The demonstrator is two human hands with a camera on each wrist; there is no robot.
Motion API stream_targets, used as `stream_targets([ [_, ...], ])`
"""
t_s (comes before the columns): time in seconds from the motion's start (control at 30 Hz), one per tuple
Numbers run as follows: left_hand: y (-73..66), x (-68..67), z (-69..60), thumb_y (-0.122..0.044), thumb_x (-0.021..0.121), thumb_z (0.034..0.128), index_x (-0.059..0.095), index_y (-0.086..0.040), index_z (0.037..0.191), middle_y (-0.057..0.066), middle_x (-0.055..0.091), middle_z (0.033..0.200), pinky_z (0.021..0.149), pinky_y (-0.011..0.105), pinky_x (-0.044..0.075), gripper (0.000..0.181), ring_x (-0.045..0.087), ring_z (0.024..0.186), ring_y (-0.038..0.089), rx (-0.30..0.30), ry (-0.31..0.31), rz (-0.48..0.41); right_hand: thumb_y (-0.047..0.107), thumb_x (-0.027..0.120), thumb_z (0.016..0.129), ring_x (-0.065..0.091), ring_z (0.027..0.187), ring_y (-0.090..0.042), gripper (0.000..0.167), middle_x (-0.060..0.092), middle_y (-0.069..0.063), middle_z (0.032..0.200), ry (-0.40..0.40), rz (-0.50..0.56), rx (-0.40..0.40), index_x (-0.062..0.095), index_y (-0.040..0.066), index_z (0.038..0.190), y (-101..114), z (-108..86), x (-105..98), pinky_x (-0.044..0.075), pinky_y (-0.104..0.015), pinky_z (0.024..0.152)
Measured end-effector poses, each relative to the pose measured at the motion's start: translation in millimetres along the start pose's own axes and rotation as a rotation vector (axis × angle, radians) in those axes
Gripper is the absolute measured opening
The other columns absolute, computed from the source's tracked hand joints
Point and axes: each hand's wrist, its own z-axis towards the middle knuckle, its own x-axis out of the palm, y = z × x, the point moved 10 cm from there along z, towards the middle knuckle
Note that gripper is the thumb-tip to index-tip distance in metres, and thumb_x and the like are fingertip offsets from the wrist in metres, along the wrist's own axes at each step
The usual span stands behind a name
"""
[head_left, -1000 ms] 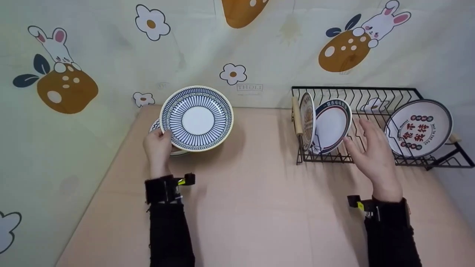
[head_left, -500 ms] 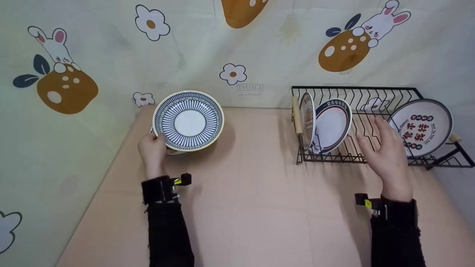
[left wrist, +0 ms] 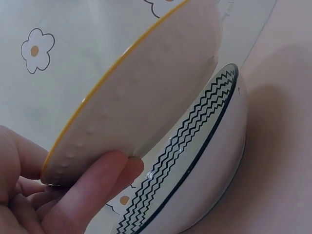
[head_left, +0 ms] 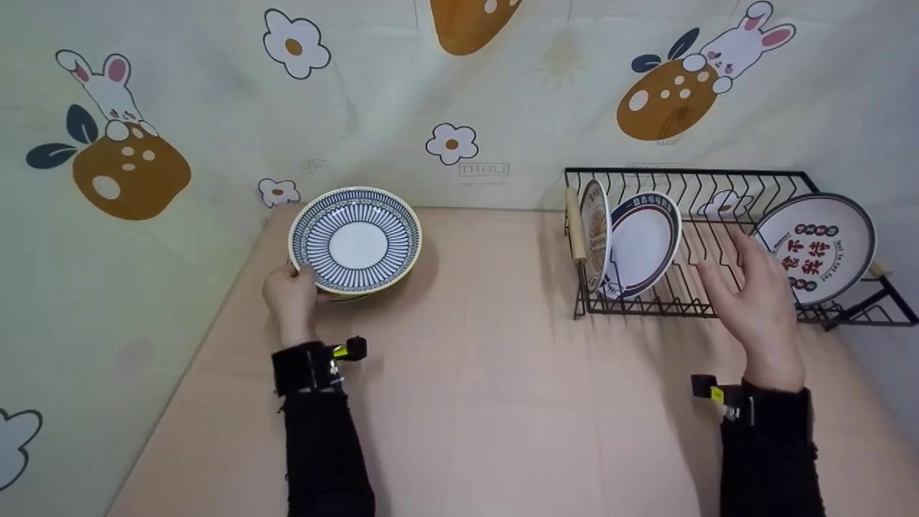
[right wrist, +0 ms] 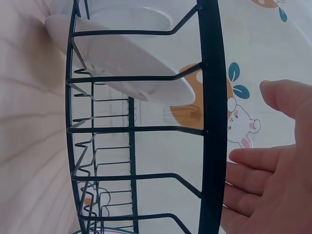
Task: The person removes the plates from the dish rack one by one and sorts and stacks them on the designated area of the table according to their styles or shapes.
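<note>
My left hand (head_left: 291,305) pinches the near-left rim of a blue-striped plate (head_left: 359,244) with a yellow edge. In the left wrist view this plate (left wrist: 141,83) is tilted above a bowl with a black zigzag band (left wrist: 183,141), the fingers under its pale underside. From the head view the plate hides nearly all of that bowl. At the right, my right hand (head_left: 764,316) holds nothing, its fingers relaxed and thumb apart. It hovers by the front of a black wire dish rack (head_left: 707,305); the right wrist view shows it beside the rack's dark rail (right wrist: 213,122).
A brown-patterned plate (head_left: 594,233) and a dark-rimmed plate (head_left: 642,248) lean in the rack's left end. A plate with red characters (head_left: 818,244) leans at its right end. Behind stands a printed curtain (head_left: 373,108); a pink cloth (head_left: 488,359) covers the table.
My left hand has lowered the striped plate down and leftward over the bowl, covering more of it. My right hand has shifted slightly right along the rack's front.
</note>
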Motion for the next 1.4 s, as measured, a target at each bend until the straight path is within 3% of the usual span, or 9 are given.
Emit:
stream_targets([
  [0.23, 5.0, -9.9, 2.3, -0.005, 0.051, 0.0918, 0.047, -0.005, 0.068, 0.003, 0.053, 0.068, 0.044, 0.024, 0.038, 0.024, 0.051, 0.051, 0.013, 0.0, -0.062, -0.002, 0.032, 0.06, 0.098, 0.031, 0.137, -0.05, 0.069, 0.037, -0.031, 0.149, -0.013, -0.02, 0.039, 0.033, -0.001, 0.151, -10.8, -0.1, -6.9, 0.018, -0.061, 0.114],
  [0.47, 10.8, -13.7, 5.7, -0.002, 0.051, 0.0881, 0.052, -0.004, 0.067, 0.003, 0.054, 0.067, 0.043, 0.024, 0.037, 0.021, 0.048, 0.05, 0.013, -0.001, -0.089, 0.014, 0.034, 0.057, 0.099, 0.027, 0.14, -0.048, 0.069, 0.032, -0.03, 0.152, -0.016, -0.016, 0.091, 0.03, 0.0, 0.153, -24.0, -1.0, -12.6, 0.016, -0.058, 0.116],
  [0.6, 16.5, -12.6, 6.5, -0.002, 0.049, 0.0886, 0.062, 0.003, 0.08, 0.008, 0.063, 0.079, 0.045, 0.023, 0.042, 0.016, 0.056, 0.053, 0.012, -0.034, -0.079, 0.001, 0.033, 0.057, 0.099, 0.027, 0.14, -0.049, 0.069, 0.032, -0.031, 0.152, -0.015, -0.019, 0.096, 0.03, -0.001, 0.152, -26.3, -0.6, -13.4, 0.015, -0.059, 0.116],
  [0.73, 18.0, -11.2, 5.9, -0.003, 0.048, 0.0906, 0.068, 0.009, 0.105, 0.017, 0.067, 0.097, 0.049, 0.022, 0.049, 0.027, 0.06, 0.053, 0.009, -0.043, -0.062, -0.015, 0.033, 0.056, 0.099, 0.027, 0.14, -0.049, 0.069, 0.033, -0.03, 0.152, -0.019, -0.028, 0.095, 0.03, -0.002, 0.152, -25.2, -0.4, -14.2, 0.015, -0.059, 0.116],
  [0.87, 19.5, -8.6, 6.1, -0.003, 0.046, 0.0924, 0.064, 0.01, 0.121, 0.026, 0.066, 0.109, 0.052, 0.028, 0.056, 0.036, 0.061, 0.046, 0.009, -0.046, -0.039, -0.064, 0.033, 0.056, 0.099, 0.027, 0.14, -0.049, 0.068, 0.032, -0.03, 0.152, -0.02, -0.03, 0.097, 0.03, -0.002, 0.152, -24.0, -0.4, -14.3, 0.015, -0.058, 0.116],
  [1.1, 22.7, -7.2, 7.7, -0.009, 0.046, 0.0977, 0.057, 0.012, 0.129, 0.032, 0.062, 0.117, 0.054, 0.031, 0.058, 0.039, 0.063, 0.043, 0.01, -0.044, -0.003, -0.109, 0.033, 0.056, 0.099, 0.025, 0.141, -0.049, 0.069, 0.031, -0.03, 0.153, -0.016, -0.037, 0.101, 0.028, -0.001, 0.153, -25.5, -0.2, -15.3, 0.014, -0.059, 0.116],
  [1.27, 28.3, -7.5, 6.0, -0.018, 0.048, 0.1025, 0.047, 0.006, 0.141, 0.029, 0.06, 0.125, 0.066, 0.03, 0.059, 0.046, 0.066, 0.053, 0.009, -0.097, 0.041, -0.12, 0.032, 0.057, 0.099, 0.028, 0.139, -0.05, 0.068, 0.032, -0.03, 0.152, -0.03, -0.034, 0.099, 0.03, -0.001, 0.152, -26.0, -0.6, -19.4, 0.016, -0.059, 0.116],
  [1.4, 28.5, -9.1, 5.2, -0.023, 0.05, 0.1026, 0.049, 0.003, 0.141, 0.026, 0.063, 0.122, 0.07, 0.031, 0.059, 0.047, 0.068, 0.059, 0.012, -0.111, 0.043, -0.083, 0.031, 0.057, 0.099, 0.027, 0.14, -0.049, 0.068, 0.031, -0.03, 0.153, -0.038, -0.034, 0.102, 0.03, -0.001, 0.153, -26.1, -1.4, -21.4, 0.015, -0.058, 0.116],
])
